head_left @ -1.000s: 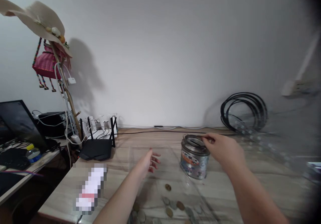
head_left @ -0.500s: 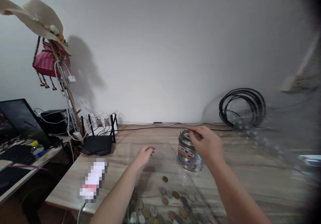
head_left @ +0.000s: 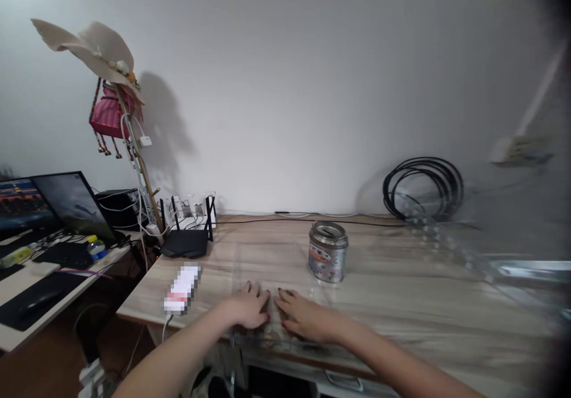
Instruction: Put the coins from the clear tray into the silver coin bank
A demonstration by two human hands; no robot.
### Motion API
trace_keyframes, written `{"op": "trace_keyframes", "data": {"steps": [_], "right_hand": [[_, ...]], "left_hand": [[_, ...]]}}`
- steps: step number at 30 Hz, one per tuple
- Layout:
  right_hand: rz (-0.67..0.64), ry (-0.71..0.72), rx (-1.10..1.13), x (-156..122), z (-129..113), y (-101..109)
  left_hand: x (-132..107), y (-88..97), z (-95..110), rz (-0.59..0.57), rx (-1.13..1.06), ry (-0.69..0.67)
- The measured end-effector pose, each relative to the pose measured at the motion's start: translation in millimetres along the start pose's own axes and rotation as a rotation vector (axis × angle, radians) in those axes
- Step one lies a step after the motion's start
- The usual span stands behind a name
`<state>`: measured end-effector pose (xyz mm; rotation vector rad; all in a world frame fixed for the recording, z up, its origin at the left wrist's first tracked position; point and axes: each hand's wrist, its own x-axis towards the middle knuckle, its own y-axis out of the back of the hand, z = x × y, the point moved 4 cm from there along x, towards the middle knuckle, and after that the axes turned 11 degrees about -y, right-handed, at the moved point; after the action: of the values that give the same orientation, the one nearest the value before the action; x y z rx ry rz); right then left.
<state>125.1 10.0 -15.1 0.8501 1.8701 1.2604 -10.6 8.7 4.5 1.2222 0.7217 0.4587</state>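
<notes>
My left hand [head_left: 250,307] reaches down near the table's front edge, palm down with its fingers spread. Beside it my right hand [head_left: 307,317] is also palm down, fingers apart, pointing toward the left one. A few blurred coins [head_left: 269,336] show between and below the hands; others may be hidden under them. The hands are inside the outline of a clear plastic tray [head_left: 235,267], whose edges are faint. Behind my right hand stands a round metal money tin [head_left: 328,255] with a slot in its lid and an orange label.
A black router [head_left: 185,243] and a charging phone [head_left: 182,289] with a blurred screen are at the left of the wooden table [head_left: 401,291]. Coiled black cable [head_left: 423,190] leans on the wall. A clear plastic panel [head_left: 468,261] lies at the right.
My right hand has left the tin's lid and come down toward the front edge. My left hand has also drawn nearer, and the hands now cover most of the coins. The view has shifted.
</notes>
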Motion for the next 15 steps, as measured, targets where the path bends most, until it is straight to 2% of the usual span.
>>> {"op": "trace_keyframes", "data": {"steps": [4, 6, 9, 15], "right_hand": [[0.042, 0.08, 0.029, -15, -5, 15], [-0.004, 0.089, 0.059, -16, -5, 17], [-0.113, 0.05, 0.118, -13, -1, 12], [-0.181, -0.041, 0.106, -8, 3, 9]], "left_hand": [[-13, 5.2, 16, 0.042, 0.054, -0.123], [-13, 7.0, 18, -0.014, 0.015, -0.161], [-8, 6.2, 18, -0.088, -0.079, -0.209], [-5, 3.0, 15, -0.095, -0.196, -0.214]]}}
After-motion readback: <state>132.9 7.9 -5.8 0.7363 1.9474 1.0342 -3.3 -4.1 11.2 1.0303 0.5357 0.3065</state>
